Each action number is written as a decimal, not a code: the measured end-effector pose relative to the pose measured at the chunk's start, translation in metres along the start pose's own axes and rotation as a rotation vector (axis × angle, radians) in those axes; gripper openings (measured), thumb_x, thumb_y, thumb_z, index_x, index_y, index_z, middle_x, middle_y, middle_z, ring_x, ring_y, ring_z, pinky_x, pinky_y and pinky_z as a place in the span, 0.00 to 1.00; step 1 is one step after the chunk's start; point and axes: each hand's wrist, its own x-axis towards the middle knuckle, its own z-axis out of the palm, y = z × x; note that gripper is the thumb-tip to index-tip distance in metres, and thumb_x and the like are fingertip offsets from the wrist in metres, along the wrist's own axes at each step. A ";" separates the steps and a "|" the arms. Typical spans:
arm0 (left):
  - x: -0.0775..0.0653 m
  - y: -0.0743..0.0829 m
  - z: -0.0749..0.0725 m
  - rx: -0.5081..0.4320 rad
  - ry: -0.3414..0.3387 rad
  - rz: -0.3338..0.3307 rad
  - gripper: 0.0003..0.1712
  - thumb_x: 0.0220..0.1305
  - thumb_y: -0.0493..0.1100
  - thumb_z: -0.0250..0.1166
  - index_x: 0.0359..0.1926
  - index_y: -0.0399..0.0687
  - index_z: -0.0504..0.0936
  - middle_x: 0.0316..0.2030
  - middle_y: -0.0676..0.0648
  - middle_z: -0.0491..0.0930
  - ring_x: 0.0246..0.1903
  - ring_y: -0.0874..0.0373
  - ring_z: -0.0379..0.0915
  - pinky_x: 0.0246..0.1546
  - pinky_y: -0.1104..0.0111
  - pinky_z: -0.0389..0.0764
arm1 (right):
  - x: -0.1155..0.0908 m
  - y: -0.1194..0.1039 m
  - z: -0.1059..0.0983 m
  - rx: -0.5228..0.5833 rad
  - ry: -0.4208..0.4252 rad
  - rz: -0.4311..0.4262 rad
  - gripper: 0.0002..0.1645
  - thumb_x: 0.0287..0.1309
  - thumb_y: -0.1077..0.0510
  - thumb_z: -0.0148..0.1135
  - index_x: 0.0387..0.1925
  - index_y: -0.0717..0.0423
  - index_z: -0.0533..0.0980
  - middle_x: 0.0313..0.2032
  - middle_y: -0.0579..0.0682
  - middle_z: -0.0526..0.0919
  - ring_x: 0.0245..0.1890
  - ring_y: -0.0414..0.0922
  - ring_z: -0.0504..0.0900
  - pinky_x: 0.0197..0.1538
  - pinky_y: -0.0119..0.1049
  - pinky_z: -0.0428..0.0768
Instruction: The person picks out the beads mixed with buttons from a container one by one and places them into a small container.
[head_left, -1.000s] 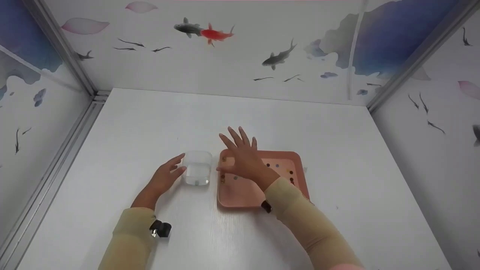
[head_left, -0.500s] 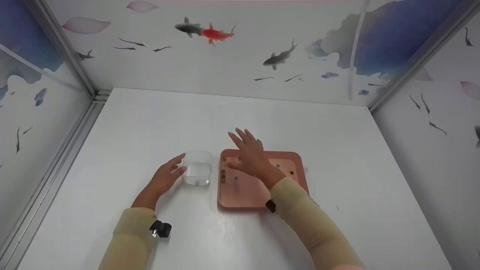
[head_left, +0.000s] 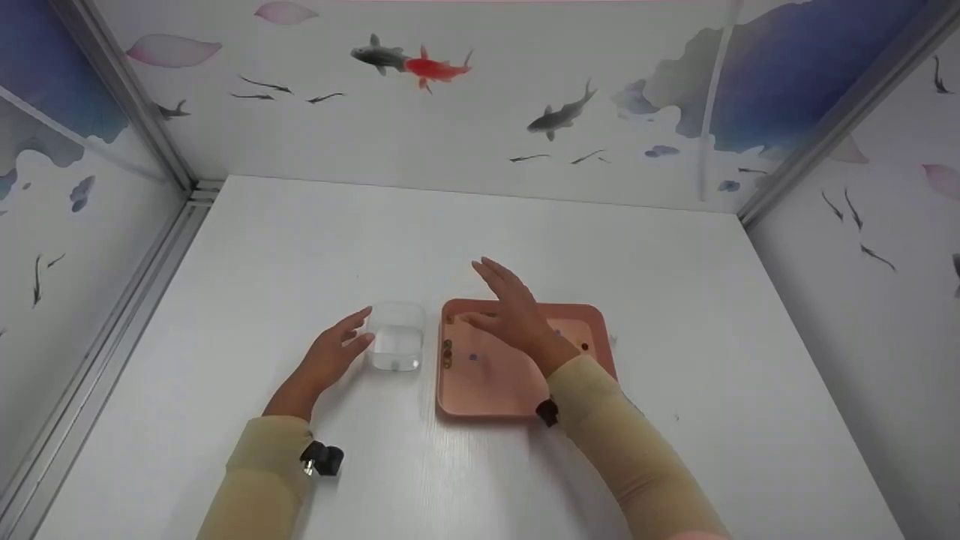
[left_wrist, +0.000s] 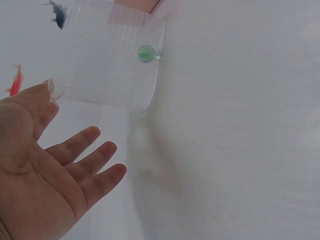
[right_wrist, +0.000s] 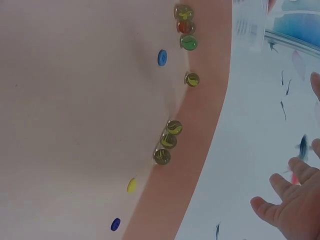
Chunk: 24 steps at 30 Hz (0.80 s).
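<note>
Holds left hand (head_left: 326,360) just left of clear box (left_wrist: 95,55), loosely spread, gripping nothing. Shows three marbles (right_wrist: 186,27) along left wall of orange tray (head_left: 495,394); poises the nearer right hand (head_left: 514,315) to their right, fingers extended, seemingly empty.

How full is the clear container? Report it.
Nearly empty: the left wrist view shows one green marble through the clear container.

Right hand (head_left: 514,315) drawn rightward above the pink tray (head_left: 495,394)
Its spread fingers (head_left: 498,280) have come together, and the thumb (head_left: 478,322), out at the left rim (head_left: 440,386) a second ago, now hovers farther in.
</note>
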 end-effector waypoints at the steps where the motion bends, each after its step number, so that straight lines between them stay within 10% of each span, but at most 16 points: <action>1: 0.000 0.000 0.000 -0.001 0.000 0.000 0.32 0.74 0.51 0.51 0.75 0.56 0.54 0.73 0.39 0.53 0.71 0.38 0.50 0.65 0.43 0.60 | 0.000 0.001 0.000 0.018 0.006 -0.002 0.48 0.57 0.45 0.68 0.74 0.50 0.56 0.73 0.53 0.56 0.73 0.52 0.54 0.70 0.53 0.59; 24: -0.001 0.000 0.000 -0.004 0.001 0.009 0.32 0.74 0.51 0.51 0.75 0.56 0.54 0.72 0.37 0.54 0.71 0.38 0.50 0.66 0.42 0.59 | 0.000 0.028 -0.001 0.225 0.007 0.108 0.39 0.59 0.53 0.67 0.70 0.50 0.64 0.67 0.51 0.68 0.67 0.50 0.66 0.67 0.52 0.65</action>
